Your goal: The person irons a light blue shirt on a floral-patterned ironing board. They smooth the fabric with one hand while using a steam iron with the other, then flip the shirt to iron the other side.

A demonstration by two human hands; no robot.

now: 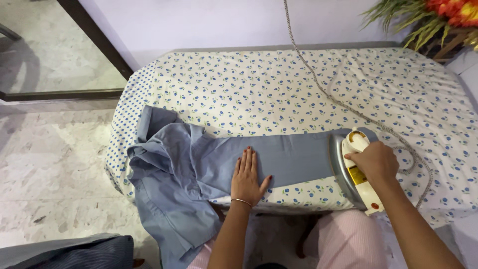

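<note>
Fingers (367, 158) of the right hand (376, 162) are clenched around the handle of the iron (351, 169), which rests flat on the far end of the blue shirt sleeve (294, 157). Left hand (247, 177) lies released, palm down, fingers together, pressing the sleeve flat just beside the iron's nose. Rest of the shirt (169, 184) bunches up beyond that left grip and hangs over the bed's edge. Flowered sheet (279, 84) covers the bed beneath both hands. Cord (318, 82) runs up and away from the iron, across the sheet.
</note>
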